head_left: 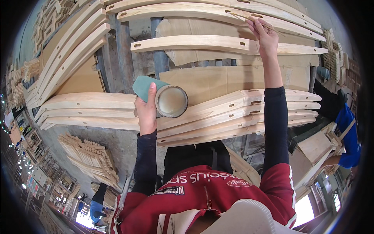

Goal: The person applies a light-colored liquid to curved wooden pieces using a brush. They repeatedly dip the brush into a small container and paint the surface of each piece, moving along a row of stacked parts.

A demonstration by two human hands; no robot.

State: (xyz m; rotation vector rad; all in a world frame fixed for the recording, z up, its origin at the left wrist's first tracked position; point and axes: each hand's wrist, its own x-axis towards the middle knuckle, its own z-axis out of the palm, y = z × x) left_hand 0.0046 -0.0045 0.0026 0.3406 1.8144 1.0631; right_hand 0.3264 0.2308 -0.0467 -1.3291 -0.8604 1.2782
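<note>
My left hand [147,111] grips a round cup [186,102] with a pale, cloudy content, along with a teal flat pad [145,85] beside it. They are above the cardboard and the near row of curved wooden pieces [210,113]. Farther off, my right hand [267,37] pinches a thin stick [238,15], perhaps a fine brush. Its far end points at a slot in a long curved wooden piece [175,11] at the back. Just nearer lies a single slotted wooden piece [187,42], passing under my right wrist.
More curved pieces [74,50] are lined up at the left. Brown cardboard [206,80] covers part of the metal bars [124,58]. Stacked wooden parts [89,158] stand on the floor at the lower left. A person in blue [350,136] is at the right edge.
</note>
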